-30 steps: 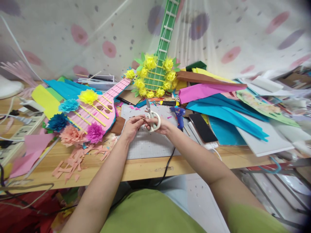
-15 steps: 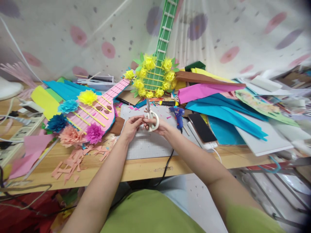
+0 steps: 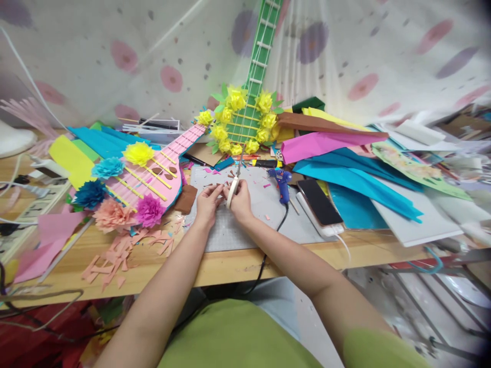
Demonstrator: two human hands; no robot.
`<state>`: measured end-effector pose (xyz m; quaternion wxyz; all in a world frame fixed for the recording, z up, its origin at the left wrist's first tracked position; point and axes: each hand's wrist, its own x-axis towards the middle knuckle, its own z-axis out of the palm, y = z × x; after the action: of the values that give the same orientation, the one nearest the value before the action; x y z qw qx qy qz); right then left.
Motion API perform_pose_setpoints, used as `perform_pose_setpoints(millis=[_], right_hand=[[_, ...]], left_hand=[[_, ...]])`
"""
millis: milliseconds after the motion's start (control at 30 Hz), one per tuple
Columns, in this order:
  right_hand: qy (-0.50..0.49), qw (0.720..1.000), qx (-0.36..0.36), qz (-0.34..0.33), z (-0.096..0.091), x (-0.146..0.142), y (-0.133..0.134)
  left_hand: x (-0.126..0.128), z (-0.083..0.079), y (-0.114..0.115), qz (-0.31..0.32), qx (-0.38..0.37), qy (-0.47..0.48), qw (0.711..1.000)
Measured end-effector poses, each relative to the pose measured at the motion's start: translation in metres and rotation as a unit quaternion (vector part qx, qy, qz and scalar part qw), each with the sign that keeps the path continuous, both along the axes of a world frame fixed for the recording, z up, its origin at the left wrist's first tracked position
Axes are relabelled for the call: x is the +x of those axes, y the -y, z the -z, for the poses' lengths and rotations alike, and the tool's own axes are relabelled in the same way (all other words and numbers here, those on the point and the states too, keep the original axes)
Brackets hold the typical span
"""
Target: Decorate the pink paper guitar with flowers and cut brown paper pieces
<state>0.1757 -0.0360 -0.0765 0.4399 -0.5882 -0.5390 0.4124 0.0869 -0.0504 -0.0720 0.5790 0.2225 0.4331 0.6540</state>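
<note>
My right hand [image 3: 242, 202] grips a pair of scissors [image 3: 232, 192] with white handles, its blades pointing away from me toward the back of the table. Close beside it, my left hand [image 3: 207, 205] is closed in a pinch with the fingertips meeting those of the right. Whatever lies between the fingertips is too small to make out. Both hands are over a grey cutting mat [image 3: 253, 235] strewn with little paper scraps. A brown paper piece [image 3: 186, 199] lies left of my left hand.
On the left lies a pink paper guitar [image 3: 143, 186] with paper flowers. A green paper guitar [image 3: 251, 97] ringed by yellow flowers stands behind. A blue glue gun [image 3: 283, 185] and a phone [image 3: 320, 200] are on the right, near folded blue crepe paper [image 3: 360, 176].
The scissors have turned from hanging off my right fingers to a firmer grip, blades away from me. My right forearm has drawn inward, and the left hand has shifted slightly right.
</note>
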Motion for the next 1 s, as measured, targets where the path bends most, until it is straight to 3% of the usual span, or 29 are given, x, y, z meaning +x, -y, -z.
perform_pose_setpoints(millis=[267,433,600,733,833,1000], right_hand=[[-0.021,0.999,0.029,-0.015,0.007,0.008,-0.003],[0.084,0.992,0.035,-0.091,-0.005,0.032,-0.003],[0.295,0.927,0.015,-0.233,-0.028,0.070,-0.002],[0.384,0.875,0.010,-0.295,-0.037,0.086,0.000],[0.407,0.860,0.026,-0.307,-0.038,0.086,0.002],[0.417,0.860,0.032,-0.292,-0.038,0.081,0.005]], left_hand=[[-0.001,-0.002,0.000,0.028,-0.013,0.005,1.000],[-0.003,-0.001,-0.001,0.013,-0.015,-0.007,1.000],[-0.007,0.000,-0.002,0.011,0.010,0.008,1.000],[-0.006,0.000,-0.002,0.011,0.026,0.021,0.999],[-0.005,0.000,-0.001,0.014,0.028,0.028,0.999],[-0.006,0.000,-0.001,0.014,0.023,0.034,0.999]])
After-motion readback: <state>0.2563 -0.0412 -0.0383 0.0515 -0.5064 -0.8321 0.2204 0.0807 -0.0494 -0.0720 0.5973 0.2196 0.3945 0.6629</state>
